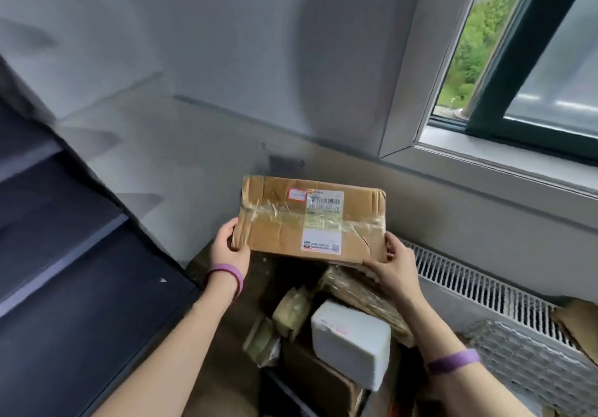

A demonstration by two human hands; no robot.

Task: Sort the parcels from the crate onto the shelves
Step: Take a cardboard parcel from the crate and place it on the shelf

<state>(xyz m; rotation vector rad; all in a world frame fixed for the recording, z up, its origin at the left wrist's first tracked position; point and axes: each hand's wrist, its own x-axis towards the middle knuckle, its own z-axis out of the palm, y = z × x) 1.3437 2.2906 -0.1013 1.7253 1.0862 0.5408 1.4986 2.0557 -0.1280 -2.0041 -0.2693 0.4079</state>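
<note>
I hold a flat brown cardboard parcel [284, 222] with clear tape and a white shipping label, level above the crate. My left hand [230, 248] grips its left edge and my right hand [393, 261] grips its lower right corner. Below it the crate holds more parcels: a white foam box [351, 339], a tape-wrapped brown parcel [362, 293], small greenish-brown packets [288, 309] and a brown carton [317, 381]. The crate's own walls are mostly hidden by its contents. Dark shelves [64, 254] stand at the left.
A grey wall is straight ahead and a window [517, 70] with a dark frame is at the upper right. A white radiator grille [479, 287] runs along the right below the sill. Honeycomb packing paper [524, 358] lies at the lower right.
</note>
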